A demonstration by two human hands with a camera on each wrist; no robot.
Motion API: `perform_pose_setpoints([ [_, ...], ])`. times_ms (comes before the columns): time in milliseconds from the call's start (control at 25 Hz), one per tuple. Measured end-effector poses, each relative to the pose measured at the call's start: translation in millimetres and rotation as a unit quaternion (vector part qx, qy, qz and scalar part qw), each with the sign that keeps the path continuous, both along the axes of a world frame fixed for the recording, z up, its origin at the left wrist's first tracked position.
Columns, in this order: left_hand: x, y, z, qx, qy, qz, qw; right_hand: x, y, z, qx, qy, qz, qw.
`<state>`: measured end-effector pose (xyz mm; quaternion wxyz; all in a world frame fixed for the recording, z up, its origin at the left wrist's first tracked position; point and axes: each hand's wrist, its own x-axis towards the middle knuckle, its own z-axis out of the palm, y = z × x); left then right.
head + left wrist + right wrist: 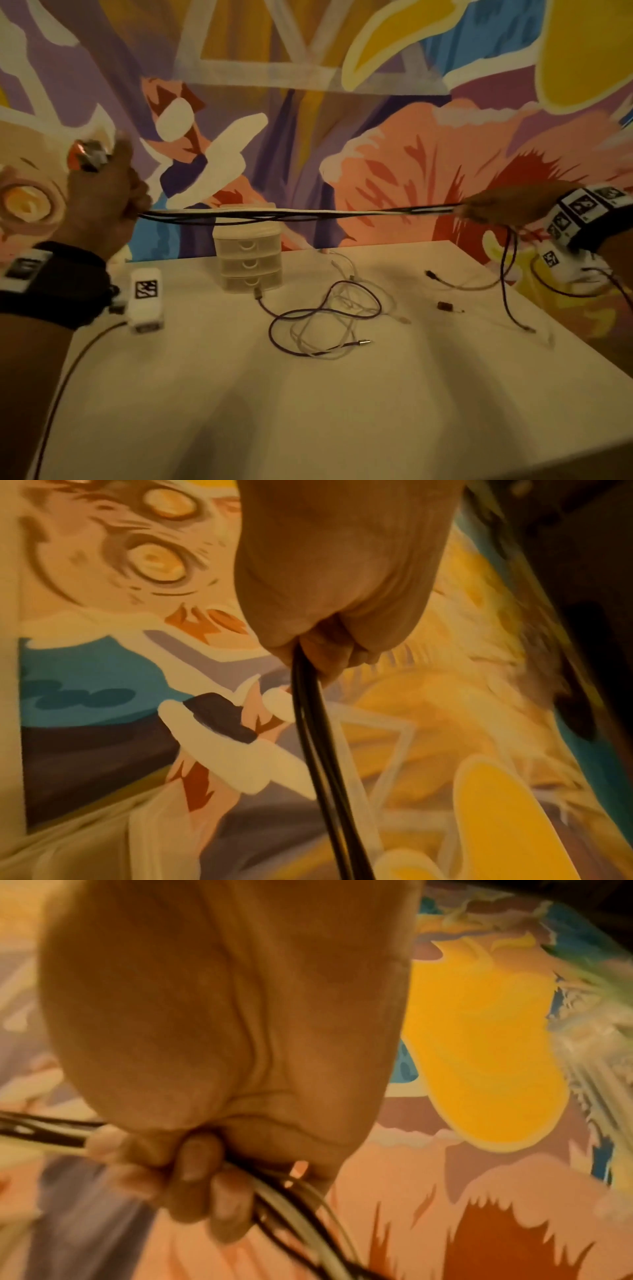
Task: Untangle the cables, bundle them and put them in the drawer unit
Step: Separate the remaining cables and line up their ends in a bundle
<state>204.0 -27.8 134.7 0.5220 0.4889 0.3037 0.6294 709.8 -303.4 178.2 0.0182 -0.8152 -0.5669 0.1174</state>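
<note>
Both hands hold a bundle of black and white cables (301, 214) stretched taut in the air above the table. My left hand (120, 202) grips one end at the left, fist closed; the black strands (310, 723) run out of the left hand (329, 642). My right hand (496, 207) grips the other end at the right, with loose ends (510, 284) hanging down from it. In the right wrist view the fingers (192, 1172) curl round the black and white strands (291, 1204). A small translucent three-drawer unit (250, 257) stands at the table's far edge, drawers closed.
On the white table (308, 411) lie a tangled purple cable and a white cable (329, 318) in the middle, another cable (455, 281) at the right, and a small brown item (445, 306). A painted mural wall stands close behind.
</note>
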Motion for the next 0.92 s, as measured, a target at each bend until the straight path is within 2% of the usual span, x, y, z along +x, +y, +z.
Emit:
perform_pose_setpoints([
  [120, 54, -43, -22, 0.01, -0.011, -0.088, 0.996, 30, -3, 14, 0.093, -0.105, -0.061, 0.988],
  [160, 70, -55, -31, 0.0, -0.013, -0.111, 0.994, 58, -4, 14, 0.08, -0.111, -0.081, 0.987],
  [200, 84, -64, -44, -0.015, -0.015, -0.131, 0.991, 123, 11, -5, 0.055, -0.13, -0.087, 0.986],
  [240, 95, -70, -57, -0.037, -0.02, -0.148, 0.988, 156, 18, -24, -0.005, -0.147, -0.074, 0.986],
  [280, 103, -73, -72, -0.063, -0.025, -0.16, 0.985, 165, 26, -51, -0.099, -0.111, -0.061, 0.987],
  [320, 106, -75, -87, -0.09, -0.027, -0.167, 0.981, 152, 29, -75, -0.171, -0.085, -0.058, 0.98],
  [360, 107, -74, -104, -0.119, -0.028, -0.171, 0.978, 116, 33, -94, -0.203, -0.074, -0.074, 0.974],
  [400, 106, -73, -119, -0.146, -0.027, -0.175, 0.973, 69, 36, -110, -0.245, -0.048, -0.09, 0.964],
  [440, 105, -72, -131, -0.171, -0.024, -0.179, 0.969, 17, 44, -121, -0.256, 0.017, -0.071, 0.964],
  [480, 104, -72, -143, -0.193, -0.021, -0.179, 0.965, -20, 55, -132, -0.223, 0.084, -0.034, 0.971],
  [560, 106, -71, -158, -0.213, -0.009, -0.177, 0.961, -62, 81, -153, -0.1, 0.121, 0.074, 0.985],
  [640, 109, -68, -167, -0.219, 0.006, -0.175, 0.96, -81, 107, -168, 0.006, 0.086, 0.115, 0.99],
  [720, 107, -61, -175, -0.222, 0.016, -0.188, 0.957, -82, 131, -184, 0.062, 0.055, 0.07, 0.994],
  [760, 105, -57, -181, -0.226, 0.02, -0.198, 0.954, -79, 142, -192, 0.066, 0.02, 0.031, 0.997],
  [920, 99, -47, -200, -0.238, 0.041, -0.231, 0.943, -59, 152, -221, -0.06, -0.102, -0.092, 0.989],
])
